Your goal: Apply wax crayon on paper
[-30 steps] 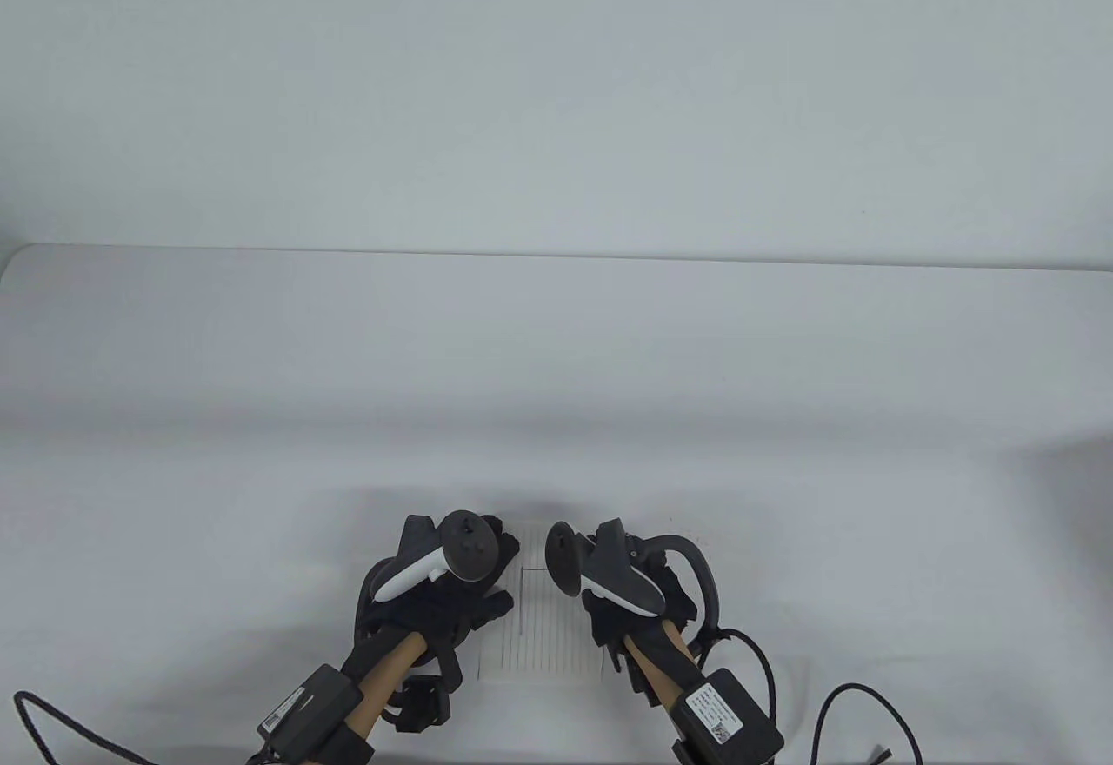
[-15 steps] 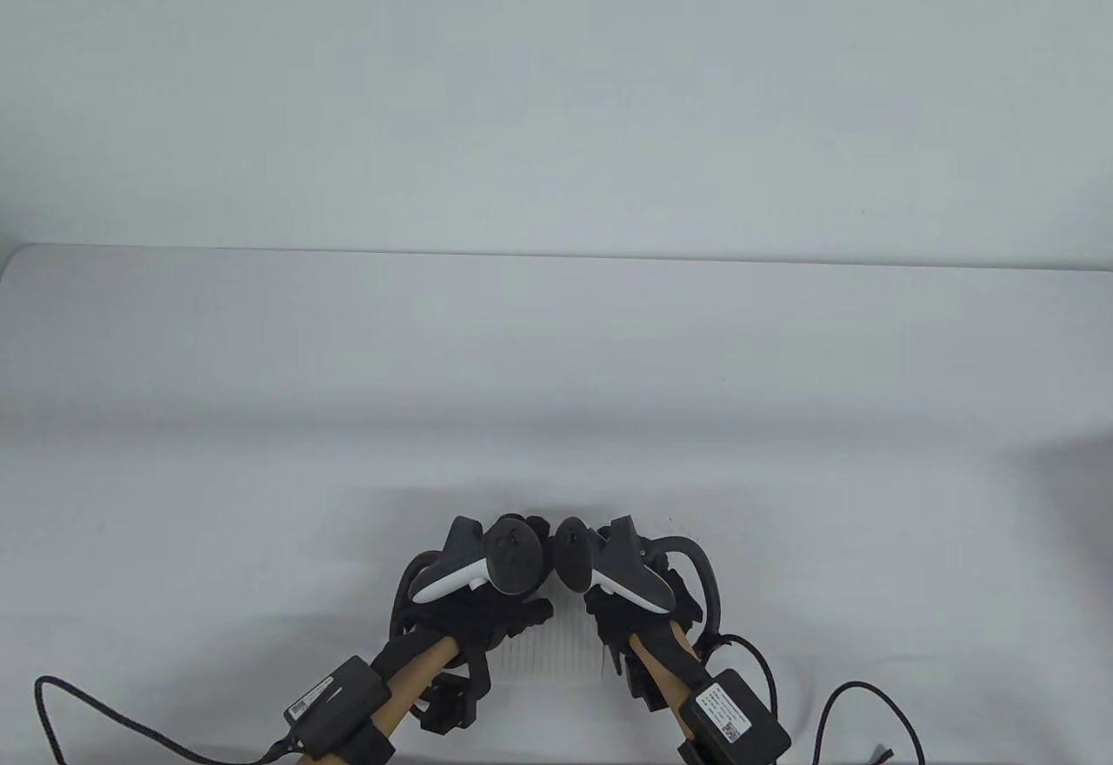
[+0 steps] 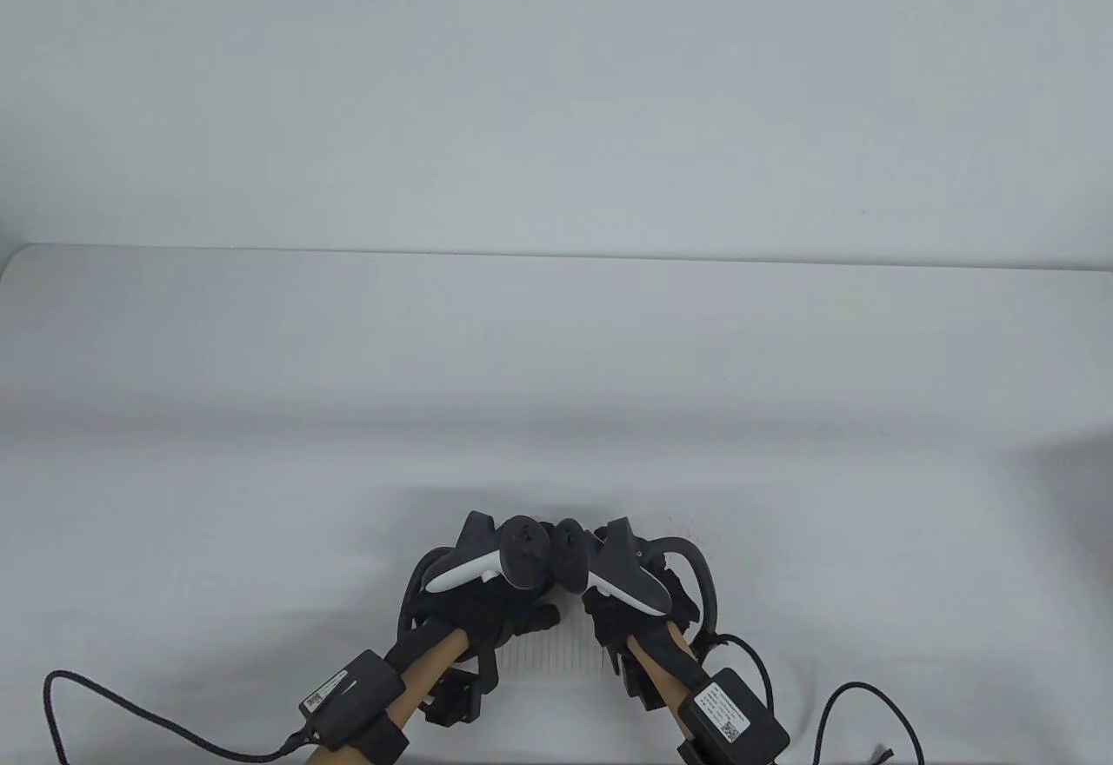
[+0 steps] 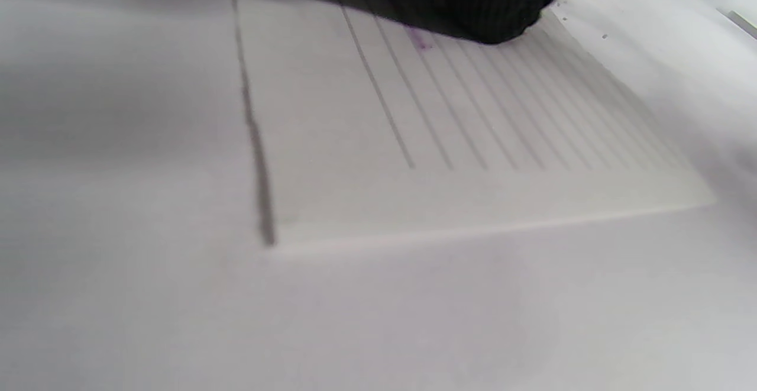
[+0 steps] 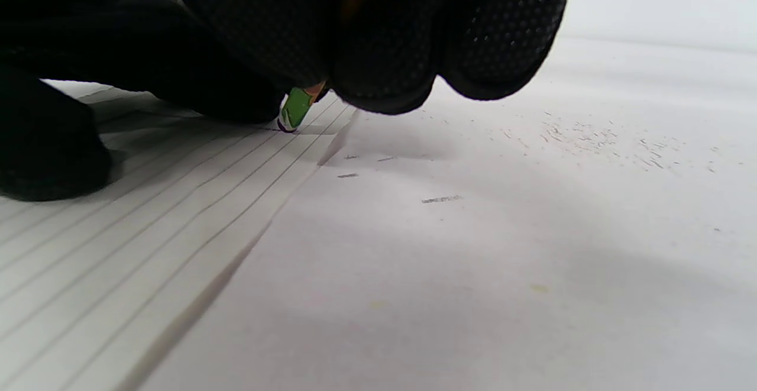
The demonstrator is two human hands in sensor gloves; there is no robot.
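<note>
A sheet of lined white paper (image 3: 556,650) lies flat at the table's near edge; it also shows in the left wrist view (image 4: 485,142) and the right wrist view (image 5: 118,231). My right hand (image 3: 622,604) grips a crayon (image 5: 295,109) with a green wrapper, its tip touching the paper near the top edge. A faint purple mark (image 4: 419,39) is on the paper. My left hand (image 3: 500,613) rests on the paper's left part, fingers (image 4: 502,6) pressing down on it. The two hands are close together.
The white table (image 3: 556,382) stretches far behind the hands. Small dark specks (image 5: 591,136) and short marks (image 5: 440,199) lie on the table right of the paper. Black cables (image 3: 869,713) trail at the near corners.
My left hand has moved right, over the paper, until its tracker nearly touches the right one. The right hand has stayed almost in place.
</note>
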